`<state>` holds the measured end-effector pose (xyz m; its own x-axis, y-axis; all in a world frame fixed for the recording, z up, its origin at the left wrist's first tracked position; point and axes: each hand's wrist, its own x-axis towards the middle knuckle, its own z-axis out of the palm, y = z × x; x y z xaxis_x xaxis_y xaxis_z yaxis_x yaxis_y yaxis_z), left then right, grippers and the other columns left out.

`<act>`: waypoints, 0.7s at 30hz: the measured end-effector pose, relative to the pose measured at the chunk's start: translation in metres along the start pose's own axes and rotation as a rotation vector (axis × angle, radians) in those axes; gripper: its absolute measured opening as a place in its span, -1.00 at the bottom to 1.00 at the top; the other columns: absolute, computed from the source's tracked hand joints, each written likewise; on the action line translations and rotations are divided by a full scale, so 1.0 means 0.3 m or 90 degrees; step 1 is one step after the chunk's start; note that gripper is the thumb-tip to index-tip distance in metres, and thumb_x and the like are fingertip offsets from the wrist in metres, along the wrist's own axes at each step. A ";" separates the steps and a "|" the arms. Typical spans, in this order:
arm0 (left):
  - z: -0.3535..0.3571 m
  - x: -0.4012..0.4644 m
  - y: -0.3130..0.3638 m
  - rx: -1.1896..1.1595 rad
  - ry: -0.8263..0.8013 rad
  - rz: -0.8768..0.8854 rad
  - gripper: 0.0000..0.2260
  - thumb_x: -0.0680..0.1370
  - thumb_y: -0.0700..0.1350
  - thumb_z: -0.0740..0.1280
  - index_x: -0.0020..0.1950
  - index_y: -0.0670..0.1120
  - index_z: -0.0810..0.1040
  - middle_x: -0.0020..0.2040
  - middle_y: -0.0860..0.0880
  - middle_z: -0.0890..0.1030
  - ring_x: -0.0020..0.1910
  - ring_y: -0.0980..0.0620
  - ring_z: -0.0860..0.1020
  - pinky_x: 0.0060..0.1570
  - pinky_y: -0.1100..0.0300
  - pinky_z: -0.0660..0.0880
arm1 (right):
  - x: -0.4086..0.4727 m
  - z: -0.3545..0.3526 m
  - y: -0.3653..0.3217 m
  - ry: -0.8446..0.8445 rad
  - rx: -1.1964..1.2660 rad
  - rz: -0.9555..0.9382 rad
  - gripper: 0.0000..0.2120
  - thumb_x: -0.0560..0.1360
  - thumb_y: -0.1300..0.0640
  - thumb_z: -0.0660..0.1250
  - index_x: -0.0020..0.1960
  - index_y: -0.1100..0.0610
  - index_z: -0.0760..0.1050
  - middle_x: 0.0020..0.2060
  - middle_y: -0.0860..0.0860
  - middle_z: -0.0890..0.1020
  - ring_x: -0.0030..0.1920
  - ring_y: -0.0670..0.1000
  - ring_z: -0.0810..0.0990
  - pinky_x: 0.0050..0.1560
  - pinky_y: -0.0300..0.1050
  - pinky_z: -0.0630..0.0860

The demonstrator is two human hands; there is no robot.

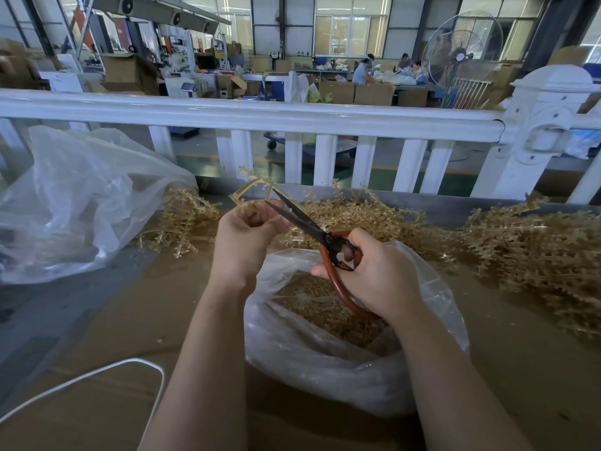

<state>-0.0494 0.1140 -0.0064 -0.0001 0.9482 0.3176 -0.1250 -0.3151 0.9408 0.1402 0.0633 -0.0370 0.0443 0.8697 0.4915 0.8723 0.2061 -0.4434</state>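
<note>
while the left hand pinches one tan sprue above the open bag, the right hand grips one pair of scissors, blades parted; three sprue heaps lie behind the bag.

No legible text, label or number; the distant yellow wall sign too small
</note>
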 end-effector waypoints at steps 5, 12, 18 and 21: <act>-0.002 -0.007 0.003 -0.020 -0.020 -0.012 -0.65 0.48 -0.40 0.40 -0.32 0.04 0.71 -0.29 0.02 0.69 -0.26 0.11 0.61 -0.13 0.26 0.56 | -0.001 -0.002 0.002 0.018 -0.027 -0.014 -0.38 0.24 -0.61 0.16 -0.14 -0.07 0.39 -0.43 -0.20 0.51 -0.44 -0.23 0.49 -0.48 -0.41 0.22; 0.001 -0.009 0.008 -0.034 -0.010 -0.029 -0.76 0.46 -0.43 0.40 -0.16 -0.08 0.68 -0.29 0.02 0.68 -0.28 0.14 0.61 -0.23 0.32 0.53 | -0.002 -0.003 0.004 0.020 -0.031 -0.027 -0.36 0.23 -0.62 0.13 -0.13 -0.06 0.41 -0.41 -0.19 0.53 -0.42 -0.23 0.50 -0.46 -0.40 0.29; -0.010 -0.003 0.008 -0.027 -0.014 -0.023 -0.76 0.44 -0.45 0.41 0.02 -0.21 0.52 -0.36 0.06 0.64 -0.36 0.15 0.60 -0.39 0.37 0.47 | -0.003 -0.003 -0.001 0.029 -0.028 -0.047 -0.39 0.25 -0.61 0.14 -0.16 -0.07 0.39 -0.46 -0.22 0.48 -0.46 -0.27 0.46 -0.47 -0.43 0.25; -0.014 0.000 0.009 -0.005 -0.016 -0.018 -0.71 0.44 -0.47 0.40 0.09 -0.21 0.49 -0.29 0.04 0.64 -0.31 0.13 0.60 -0.33 0.34 0.50 | -0.002 -0.003 -0.002 0.028 -0.025 -0.048 -0.41 0.24 -0.61 0.13 -0.16 -0.10 0.37 -0.47 -0.24 0.45 -0.47 -0.29 0.44 -0.47 -0.41 0.25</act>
<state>-0.0540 0.1134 -0.0044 0.0277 0.9553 0.2944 -0.1320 -0.2884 0.9484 0.1401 0.0622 -0.0363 -0.0008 0.8316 0.5553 0.8923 0.2513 -0.3750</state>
